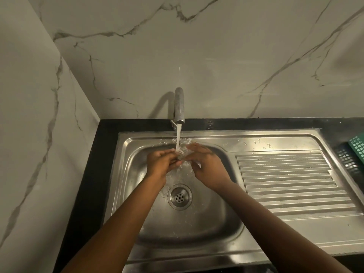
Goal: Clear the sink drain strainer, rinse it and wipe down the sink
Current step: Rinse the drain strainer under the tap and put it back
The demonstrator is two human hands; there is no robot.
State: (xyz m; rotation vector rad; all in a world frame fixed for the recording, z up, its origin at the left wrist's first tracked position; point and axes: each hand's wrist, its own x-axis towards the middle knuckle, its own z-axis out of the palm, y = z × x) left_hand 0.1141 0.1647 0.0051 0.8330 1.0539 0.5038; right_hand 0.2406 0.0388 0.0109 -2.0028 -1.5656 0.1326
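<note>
Water runs from the chrome tap (179,107) into the steel sink (212,217). Both my hands meet under the stream, above the basin. My left hand (160,164) and my right hand (206,166) grip a small shiny metal piece, the strainer (184,154), between their fingertips. Water and fingers hide most of it. Below my hands the round drain (179,197) lies uncovered, its small holes showing.
A ribbed draining board (291,182) takes up the sink's right half. A green perforated basket (357,147) sits at the far right on the black countertop (94,174). Marble walls close in behind and on the left. Splashed water wets the basin.
</note>
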